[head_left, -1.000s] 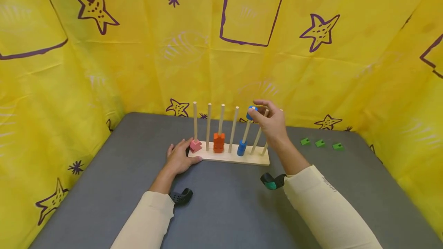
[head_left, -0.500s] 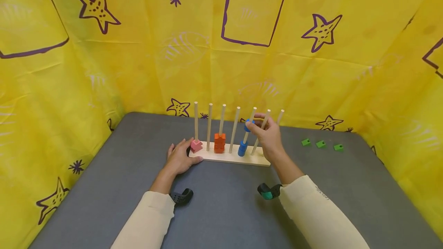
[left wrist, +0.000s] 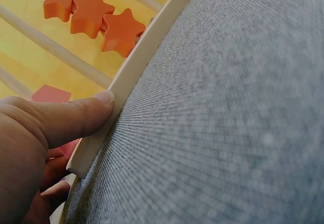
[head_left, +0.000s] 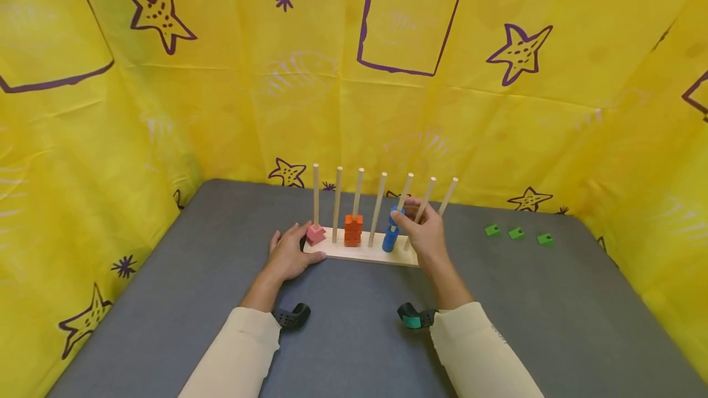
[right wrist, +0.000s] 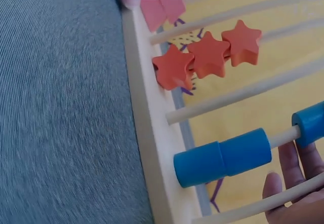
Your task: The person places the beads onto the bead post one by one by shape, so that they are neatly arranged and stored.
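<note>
A wooden peg board (head_left: pixel 365 255) with several upright pegs stands on the table. My left hand (head_left: pixel 287 253) grips its left end, thumb on the front edge and fingers around behind. My right hand (head_left: pixel 427 235) pinches a blue cylinder (right wrist: pixel 310 123) threaded on the fifth peg from the left. Below it on that peg sit two stacked blue cylinders (right wrist: pixel 223 158), with a short stretch of bare peg between in the right wrist view. Three orange stars (left wrist: pixel 92 14) are stacked on the third peg. Two pink blocks (head_left: pixel 316 235) sit on the leftmost peg, beside my left fingers.
Three green notched blocks (head_left: pixel 516 233) lie in a row on the grey table (head_left: pixel 354 336), right of the board. A yellow patterned cloth (head_left: pixel 310 115) hangs behind the table and along both sides.
My right hand has slid the blue cylinder down from the peg's tip to near the two lower ones. The left hand has stayed on the board's end.
</note>
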A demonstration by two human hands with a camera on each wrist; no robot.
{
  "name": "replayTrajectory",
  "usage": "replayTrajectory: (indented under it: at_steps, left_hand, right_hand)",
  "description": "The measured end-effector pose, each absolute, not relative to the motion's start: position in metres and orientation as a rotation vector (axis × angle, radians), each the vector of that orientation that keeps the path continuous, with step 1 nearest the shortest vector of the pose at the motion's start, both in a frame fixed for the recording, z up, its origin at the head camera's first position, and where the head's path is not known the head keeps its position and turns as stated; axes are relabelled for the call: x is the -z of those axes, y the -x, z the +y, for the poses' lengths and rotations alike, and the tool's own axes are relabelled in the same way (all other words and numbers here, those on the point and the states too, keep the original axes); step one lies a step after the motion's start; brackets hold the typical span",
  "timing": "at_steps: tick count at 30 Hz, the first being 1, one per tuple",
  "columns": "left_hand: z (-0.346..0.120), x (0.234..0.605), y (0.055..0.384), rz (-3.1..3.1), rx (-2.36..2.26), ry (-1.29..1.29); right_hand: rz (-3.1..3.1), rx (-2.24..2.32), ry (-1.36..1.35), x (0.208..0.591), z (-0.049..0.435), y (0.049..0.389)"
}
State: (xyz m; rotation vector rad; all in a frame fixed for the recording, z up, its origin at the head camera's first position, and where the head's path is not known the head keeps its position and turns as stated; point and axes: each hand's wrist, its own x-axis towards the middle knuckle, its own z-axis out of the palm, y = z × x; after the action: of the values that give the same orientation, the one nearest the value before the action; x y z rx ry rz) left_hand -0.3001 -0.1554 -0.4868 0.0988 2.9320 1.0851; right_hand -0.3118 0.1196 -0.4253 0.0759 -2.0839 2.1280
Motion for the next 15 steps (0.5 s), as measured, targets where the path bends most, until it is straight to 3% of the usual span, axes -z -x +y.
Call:
replayTrajectory:
  at_steps: [15]
  left_hand:
    - [-0.156,0.487,0.3,2.926,-1.081,-0.086]
  right_hand:
    - [-2.104,-2.046,-0.06,0.451,0.119,0.309]
